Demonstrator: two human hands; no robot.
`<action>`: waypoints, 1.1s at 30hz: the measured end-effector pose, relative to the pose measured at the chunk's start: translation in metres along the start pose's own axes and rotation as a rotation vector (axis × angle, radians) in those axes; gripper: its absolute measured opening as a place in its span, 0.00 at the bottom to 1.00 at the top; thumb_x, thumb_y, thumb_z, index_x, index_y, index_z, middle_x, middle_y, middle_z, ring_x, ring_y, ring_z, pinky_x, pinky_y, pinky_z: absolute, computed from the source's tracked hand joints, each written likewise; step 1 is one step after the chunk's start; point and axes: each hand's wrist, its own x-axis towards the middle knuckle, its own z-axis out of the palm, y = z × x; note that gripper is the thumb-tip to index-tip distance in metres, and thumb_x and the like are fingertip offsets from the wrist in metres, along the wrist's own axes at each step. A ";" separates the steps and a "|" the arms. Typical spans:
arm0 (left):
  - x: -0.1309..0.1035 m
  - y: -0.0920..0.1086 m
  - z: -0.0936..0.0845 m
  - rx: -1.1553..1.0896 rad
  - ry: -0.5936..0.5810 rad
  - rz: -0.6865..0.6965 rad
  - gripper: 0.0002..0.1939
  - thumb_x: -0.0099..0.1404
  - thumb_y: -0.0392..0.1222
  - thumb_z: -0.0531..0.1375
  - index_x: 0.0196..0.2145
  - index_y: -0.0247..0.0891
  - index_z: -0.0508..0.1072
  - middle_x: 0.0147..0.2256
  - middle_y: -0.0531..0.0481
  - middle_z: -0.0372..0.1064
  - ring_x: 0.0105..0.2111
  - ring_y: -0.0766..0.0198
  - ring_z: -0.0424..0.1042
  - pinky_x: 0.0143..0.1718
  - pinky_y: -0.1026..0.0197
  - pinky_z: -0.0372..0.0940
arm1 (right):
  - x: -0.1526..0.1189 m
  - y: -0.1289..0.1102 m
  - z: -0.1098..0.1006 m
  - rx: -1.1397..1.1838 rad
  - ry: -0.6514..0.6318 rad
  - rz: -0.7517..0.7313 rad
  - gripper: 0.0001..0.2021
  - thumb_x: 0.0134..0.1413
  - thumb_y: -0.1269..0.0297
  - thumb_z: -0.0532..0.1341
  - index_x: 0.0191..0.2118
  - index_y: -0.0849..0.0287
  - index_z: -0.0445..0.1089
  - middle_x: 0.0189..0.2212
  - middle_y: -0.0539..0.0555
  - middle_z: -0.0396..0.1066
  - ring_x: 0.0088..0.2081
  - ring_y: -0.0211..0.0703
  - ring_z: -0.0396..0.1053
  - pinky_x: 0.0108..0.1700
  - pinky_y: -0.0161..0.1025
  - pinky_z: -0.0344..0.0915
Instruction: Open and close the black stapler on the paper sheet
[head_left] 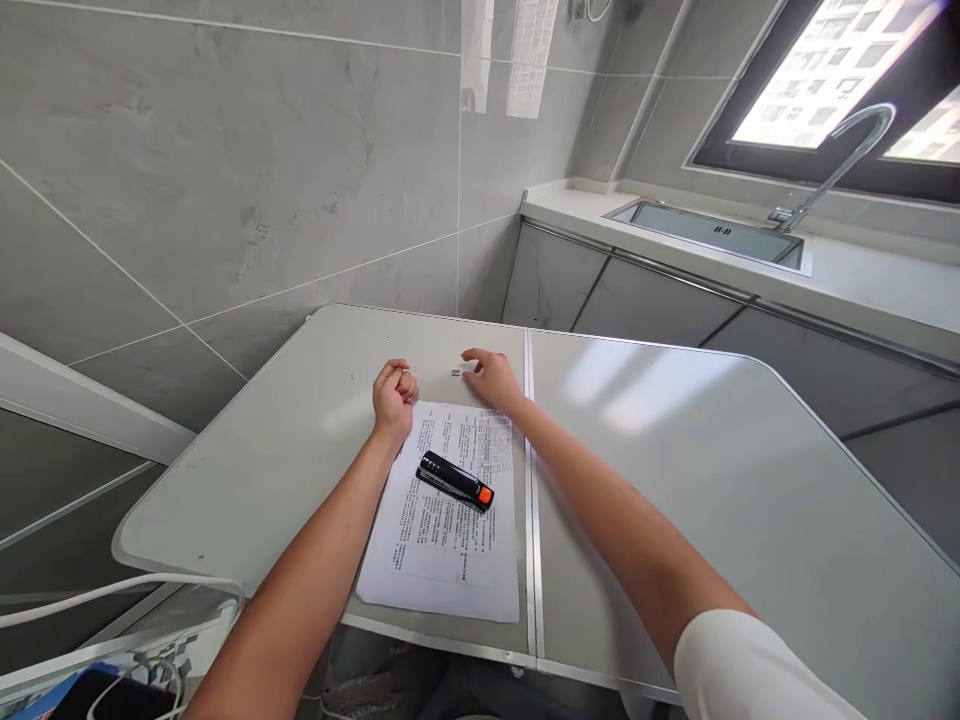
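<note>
My right hand (491,378) reaches over the far part of the folding table, thumb and forefinger apart. Just left of those fingertips lies a small grey piece, like a short strip of staples (455,373). My left hand (395,397) is curled into a fist at the far left corner of the printed sheets (465,590), and no object shows in it. On the paper, between my forearms, a black stapler (454,481) with an orange end lies at a slant, touched by neither hand.
A metal seam (533,560) splits the table (675,480) beside the paper. Grey tiled wall (262,150) rises behind it. At the back right is a counter with a sink (705,235) and tap (847,150). A white cable (120,590) runs at the lower left.
</note>
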 end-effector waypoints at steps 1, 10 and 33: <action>0.000 0.000 0.000 0.003 0.000 0.001 0.02 0.62 0.35 0.61 0.34 0.39 0.70 0.17 0.63 0.38 0.16 0.72 0.42 0.20 0.67 0.44 | -0.006 0.008 -0.010 0.005 0.042 0.011 0.15 0.58 0.68 0.61 0.50 0.54 0.75 0.42 0.52 0.79 0.37 0.43 0.71 0.45 0.39 0.65; 0.001 -0.002 0.000 0.039 0.000 -0.011 0.02 0.61 0.35 0.61 0.33 0.39 0.70 0.18 0.63 0.38 0.16 0.72 0.42 0.20 0.67 0.44 | -0.124 0.140 -0.157 -0.441 0.182 0.421 0.09 0.54 0.64 0.58 0.36 0.57 0.76 0.27 0.53 0.75 0.29 0.44 0.68 0.35 0.37 0.58; -0.014 -0.009 0.015 0.546 -0.146 0.040 0.07 0.65 0.39 0.57 0.32 0.40 0.75 0.18 0.58 0.44 0.19 0.68 0.45 0.22 0.64 0.42 | -0.191 0.182 -0.211 -0.689 0.223 0.740 0.14 0.61 0.58 0.56 0.43 0.58 0.75 0.30 0.58 0.72 0.32 0.49 0.67 0.34 0.40 0.55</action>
